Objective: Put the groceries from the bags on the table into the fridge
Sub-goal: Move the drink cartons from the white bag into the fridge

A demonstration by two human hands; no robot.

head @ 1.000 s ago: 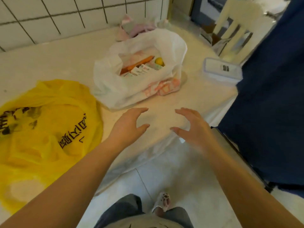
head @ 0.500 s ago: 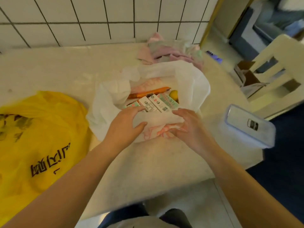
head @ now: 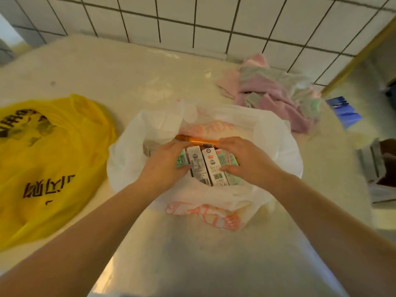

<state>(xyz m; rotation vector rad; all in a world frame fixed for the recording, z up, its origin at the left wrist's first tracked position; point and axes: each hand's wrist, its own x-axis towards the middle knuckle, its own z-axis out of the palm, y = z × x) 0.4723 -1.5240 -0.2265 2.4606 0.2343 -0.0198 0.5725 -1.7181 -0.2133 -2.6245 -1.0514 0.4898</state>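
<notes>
Across the pale table [head: 90,67], running back to the tiled wall at 12 o'clock, you have two bags: the yellow bag [head: 49,168] slumped flat at 9 o'clock, and the white bag [head: 276,151] at centre, its mouth spread wide so you can reach straight down. A heap of pink and green cloth [head: 272,91] lies at 1 o'clock, clear of your reach. Inside the white bag the cartons [head: 205,166] stand packed side by side, which is likely why you have come at them from both ends at once. Your left hand [head: 165,163] curls round the left end of the row, your right hand [head: 246,159] round the right end, each with the thumb on the near side, clamping them as one block. An orange packet [head: 199,140] lies just behind, under your fingertips. No fridge is in view.
</notes>
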